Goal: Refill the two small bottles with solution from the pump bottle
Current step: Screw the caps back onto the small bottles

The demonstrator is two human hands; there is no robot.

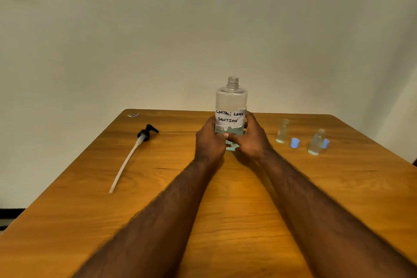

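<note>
Near the table's (237, 210) far edge the pump bottle (231, 101) stands upright, open neck up (its pump (144, 135) lies toward the left edge). The left hand (209, 140) and right hand (250, 140) grip it low. A small bottle (282, 131) and a second small bottle (316, 142) stand upright toward the right edge.

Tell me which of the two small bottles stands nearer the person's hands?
The left small bottle, set farther back; a blue cap lies between it and the right small bottle.

Dim, warm, yellowish light; soft shadows on the wall (372, 74) at right; wide-angle bending at edges; slightly soft focus.
</note>
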